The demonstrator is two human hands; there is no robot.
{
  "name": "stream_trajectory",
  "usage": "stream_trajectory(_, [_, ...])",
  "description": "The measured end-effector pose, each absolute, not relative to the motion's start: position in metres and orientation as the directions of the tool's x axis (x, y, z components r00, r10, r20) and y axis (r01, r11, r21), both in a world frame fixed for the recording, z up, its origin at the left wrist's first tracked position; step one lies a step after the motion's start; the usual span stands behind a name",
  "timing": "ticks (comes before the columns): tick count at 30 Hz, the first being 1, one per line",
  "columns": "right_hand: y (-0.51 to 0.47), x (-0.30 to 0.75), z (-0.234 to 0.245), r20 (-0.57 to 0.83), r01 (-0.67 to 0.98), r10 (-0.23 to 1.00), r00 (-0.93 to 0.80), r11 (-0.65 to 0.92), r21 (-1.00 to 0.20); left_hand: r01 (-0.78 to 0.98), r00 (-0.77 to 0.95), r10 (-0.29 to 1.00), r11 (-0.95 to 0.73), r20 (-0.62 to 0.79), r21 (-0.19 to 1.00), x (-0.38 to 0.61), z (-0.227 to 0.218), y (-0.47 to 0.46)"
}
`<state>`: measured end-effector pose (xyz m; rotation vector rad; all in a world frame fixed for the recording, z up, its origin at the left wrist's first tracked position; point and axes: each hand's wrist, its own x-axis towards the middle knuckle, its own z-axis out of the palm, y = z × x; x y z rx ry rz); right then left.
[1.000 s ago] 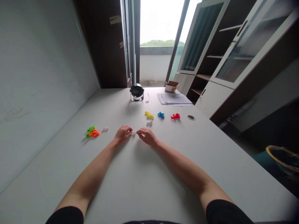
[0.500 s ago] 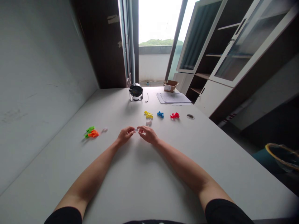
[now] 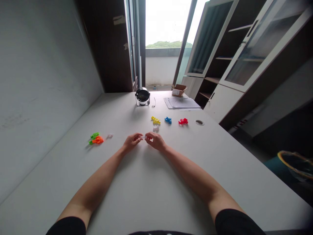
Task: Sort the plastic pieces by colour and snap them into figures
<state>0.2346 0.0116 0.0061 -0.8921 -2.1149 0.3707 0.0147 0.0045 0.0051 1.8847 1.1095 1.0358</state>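
The fingertips of the left hand (image 3: pixel 132 142) and right hand (image 3: pixel 155 141) pinch a small clear plastic piece (image 3: pixel 144 137) over the white table (image 3: pixel 151 195). An orange piece (image 3: pixel 97 140) and green piece (image 3: pixel 95 135) lie left; a yellow piece (image 3: pixel 156 120), blue piece (image 3: pixel 168 120) and red piece (image 3: pixel 183 121) lie farther away.

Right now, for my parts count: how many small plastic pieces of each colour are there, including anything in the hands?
green piece: 1
orange piece: 1
yellow piece: 1
blue piece: 1
red piece: 1
pale pieces: 3, one between left hand and right hand
Total: 8
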Motion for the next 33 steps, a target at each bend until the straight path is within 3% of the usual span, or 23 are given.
stream_trajectory(20, [0.0166,0.2346,0.0031,0.484,0.539,0.781,-0.395,0.624,-0.566,0.422,0.305,0.894,-0.435,0.327,0.795,0.0134,0.0068,0.0047])
stream_trajectory(33, [0.0119,0.2320,0.0069,0.476,0.480,0.751,-0.457,0.659,-0.579,0.413,0.254,0.932,-0.347,0.259,0.842,0.0122,0.0067,0.0075])
